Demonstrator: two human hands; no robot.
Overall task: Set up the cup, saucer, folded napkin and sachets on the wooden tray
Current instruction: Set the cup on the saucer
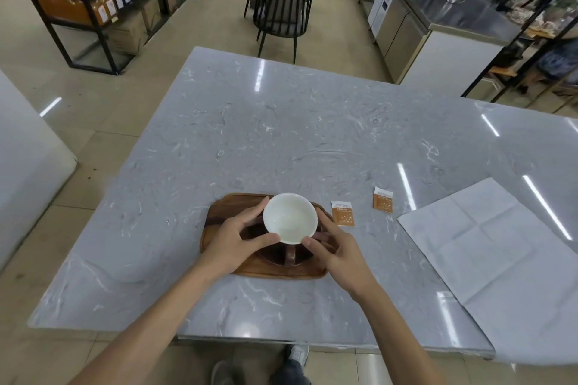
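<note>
Beside one tray (219, 219) with one cup (290, 217): two sachets (343, 213), one napkin (488, 247).

A grey marble tabletop (281, 134) reflects ceiling lights. Beyond its far edge stands a black chair (283, 9) on beige floor tiles (125, 97). Black shelving (93, 0) lines the left side.

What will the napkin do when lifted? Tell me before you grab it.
The napkin lies unfolded and flat with crease lines, so it is probably thin, light and floppy, and would droop from one hand. It likely slides easily on the glossy table.
</note>
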